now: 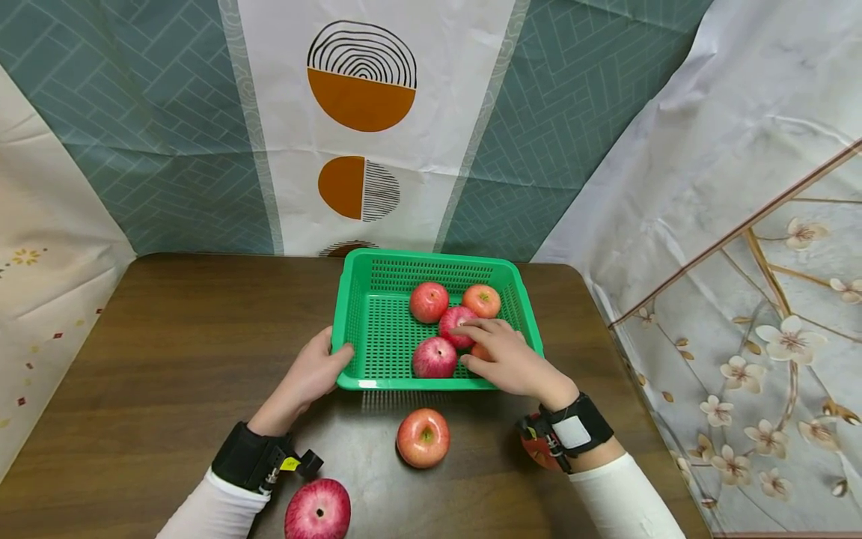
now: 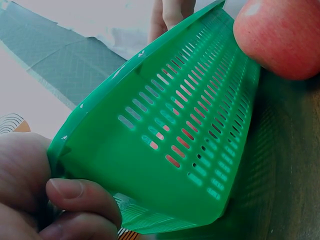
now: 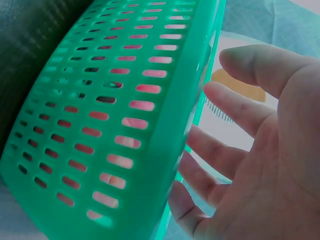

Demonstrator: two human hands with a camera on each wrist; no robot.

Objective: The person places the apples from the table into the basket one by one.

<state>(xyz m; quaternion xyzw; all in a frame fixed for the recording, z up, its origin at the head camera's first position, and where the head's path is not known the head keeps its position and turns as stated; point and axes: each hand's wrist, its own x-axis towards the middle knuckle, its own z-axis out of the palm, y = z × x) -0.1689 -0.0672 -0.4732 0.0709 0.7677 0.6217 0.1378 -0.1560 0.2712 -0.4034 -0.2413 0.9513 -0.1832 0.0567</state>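
A green plastic basket (image 1: 384, 384) with slotted walls stands toward the back of the table. My left hand (image 1: 318, 367) grips its left rim near the front corner, thumb on the inner side; in the left wrist view, curled fingers (image 2: 82, 195) show outside the wall. Several red apples (image 1: 429, 302) lie in the basket's right half. Over that half, my right hand (image 1: 506, 355) reaches across the front rim, partly covering an apple beneath it. Its fingers look spread and loosely bent in the right wrist view, where no apple shows in the palm (image 3: 280, 175).
One apple (image 1: 423, 438) sits on the brown table (image 1: 202, 322) in front of the basket, and a darker one (image 1: 318, 509) lies by the left forearm. A third apple (image 1: 541, 451) is partly hidden under the right wrist. Patterned cloths (image 1: 579, 90) hang behind and beside the table.
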